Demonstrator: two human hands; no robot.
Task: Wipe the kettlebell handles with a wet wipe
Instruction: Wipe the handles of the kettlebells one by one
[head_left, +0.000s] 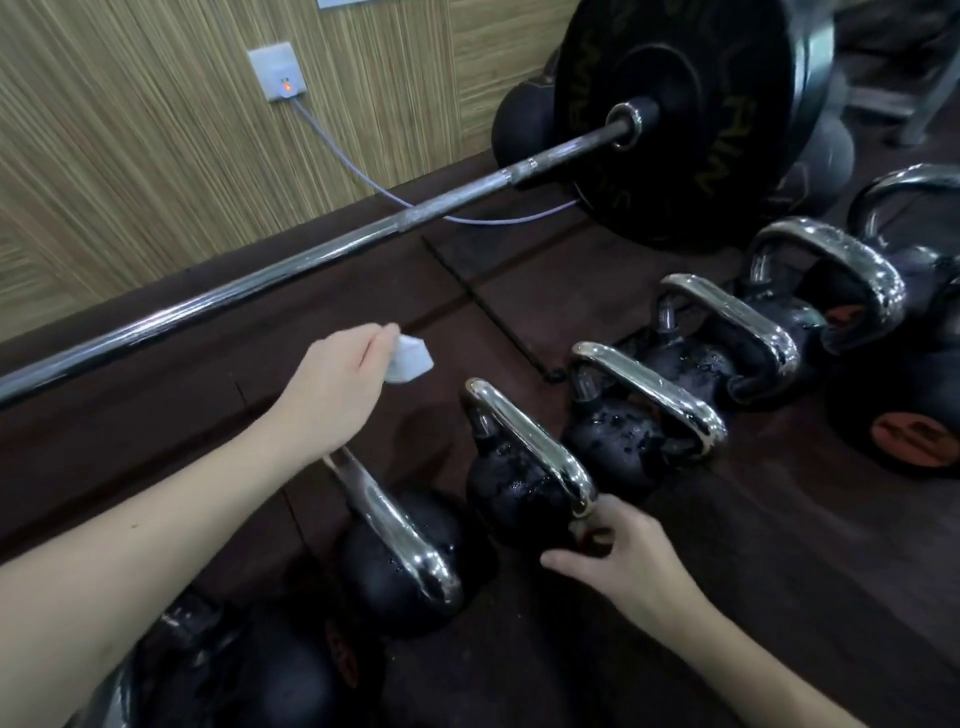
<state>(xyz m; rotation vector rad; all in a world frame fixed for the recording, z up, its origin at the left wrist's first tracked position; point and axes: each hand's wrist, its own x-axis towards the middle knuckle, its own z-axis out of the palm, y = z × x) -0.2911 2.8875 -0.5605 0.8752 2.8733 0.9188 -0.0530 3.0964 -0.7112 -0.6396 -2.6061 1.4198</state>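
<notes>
Nearest to where I stand, two bare forearms reach out over a row of black kettlebells on the dark floor. Lowest in view is a kettlebell half hidden under the left arm, blurred and hard to read. Next along sits another kettlebell with a chrome handle running up under the left wrist.

Her or his left hand is raised above the floor, and its grip pinches a small folded white wet wipe between thumb and fingertips; the wipe hangs in the air, clear of every handle, left of the row and just in front of the barbell bar.

Lower right, the right hand rests at the near end of the third kettlebell's handle, fingers curled loosely against its base; I cannot tell whether that grip truly closes round the metal.

Beyond it three more chrome-handled kettlebells stand in line, touching or nearly so, their black bodies speckled with wet-looking spots. A large black weight plate is on the bar's end. Behind, a wood-grain wall carries a white socket with a grey cable trailing down to the floor.
</notes>
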